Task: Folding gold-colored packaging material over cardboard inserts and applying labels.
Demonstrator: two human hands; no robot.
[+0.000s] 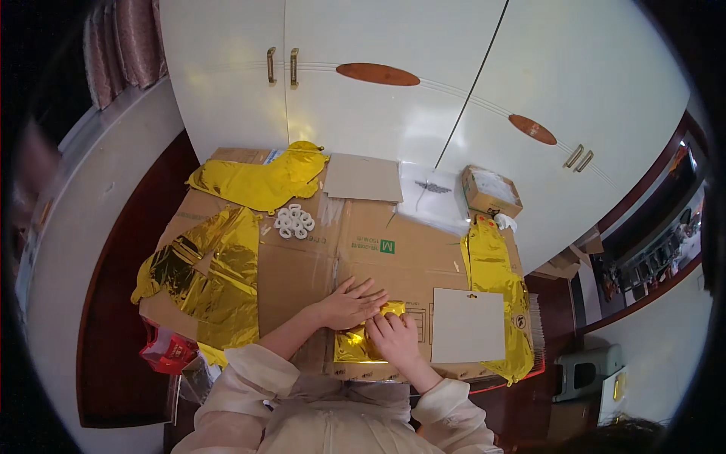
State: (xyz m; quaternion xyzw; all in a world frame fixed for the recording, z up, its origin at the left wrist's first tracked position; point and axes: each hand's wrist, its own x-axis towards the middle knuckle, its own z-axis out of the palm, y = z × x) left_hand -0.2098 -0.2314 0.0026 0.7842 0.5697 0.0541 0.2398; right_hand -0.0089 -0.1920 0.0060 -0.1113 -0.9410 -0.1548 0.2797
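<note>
A folded piece of gold foil, apparently a flat foil balloon, lies on the cardboard close to my body. My left hand rests flat across its far left part, fingers stretched toward the right. Beside it, my right hand has its fingers bent down onto the foil, with their tips partly hidden. To the right of that hand lies a pale grey card with a small hang slot. Larger flat gold foil balloons lie at the left, far left and right.
Several white rings sit in a cluster on the flattened cardboard. Further back are a grey card, clear plastic bags and a small open box. White cabinets stand behind; a grey stool is at the right.
</note>
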